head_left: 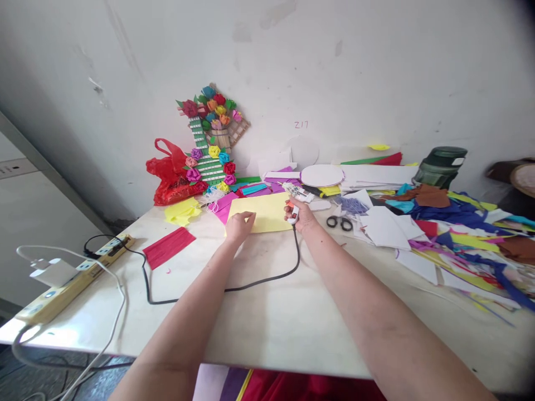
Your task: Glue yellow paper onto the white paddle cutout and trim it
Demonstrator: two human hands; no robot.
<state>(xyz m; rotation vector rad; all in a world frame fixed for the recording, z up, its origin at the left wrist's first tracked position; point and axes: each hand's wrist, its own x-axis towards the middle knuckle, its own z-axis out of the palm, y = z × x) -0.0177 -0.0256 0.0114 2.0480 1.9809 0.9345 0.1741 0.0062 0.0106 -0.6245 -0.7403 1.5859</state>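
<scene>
Gripping a white corded tool (295,214), a glue gun by its look, the right hand (305,214) has its fingers wrapped round the handle at the right edge of the yellow sheet (271,214). And here's the left hand (239,227), low over the sheet's left part, fingers bent; whether anything small is pinched there, I can't tell. The sheet lies on the desk (267,328), between the hands and reaching just beyond them.

What could go wrong? That black cord (251,285), I'd say: it drops from the right hand, sweeps toward the person, disappears beneath the left forearm and comes out on the way to the power strip (67,292), far left of the hands. An arm snagging it could jerk the tool or skew the sheet. And if that nozzle is hot, a careless swing leftward might burn the other hand's fingers.

Now, all around! Left of the left hand, a red strip (169,248); past it, crumpled yellow paper (183,210) and a red bag (169,181). Beyond both hands, colourful paper flowers (219,108) and a white oval cutout (321,175). Just right of the right hand, black-handled scissors (346,224), then a great scrap heap (460,223) crowding that side.
</scene>
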